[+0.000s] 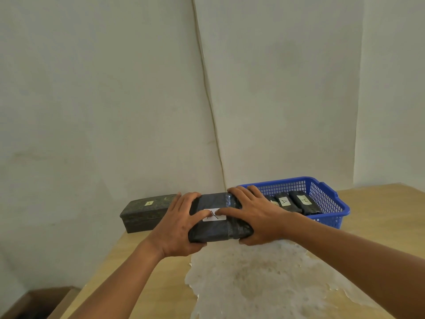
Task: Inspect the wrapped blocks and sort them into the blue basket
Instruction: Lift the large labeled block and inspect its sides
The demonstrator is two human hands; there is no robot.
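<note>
While your forearms reach in from the bottom edge, you hold one black wrapped block [216,217] between both hands above the wooden table [147,261], over the far edge of a pale, worn patch [248,279] on its top. Your left hand [177,226] grips the block's left end, fingers curled round the far side and thumb lying across the top. Your right hand [255,215] grips the right end the same way, its thumb stretched onto the white label [213,215] marked with a handwritten letter. Just beyond your left hand, a long dark block [145,212] with a small yellowish label lies on the table by the wall. Behind your right hand sits the blue basket [331,203], and inside it three more wrapped blocks [301,201] lie side by side, labels facing up.
</note>
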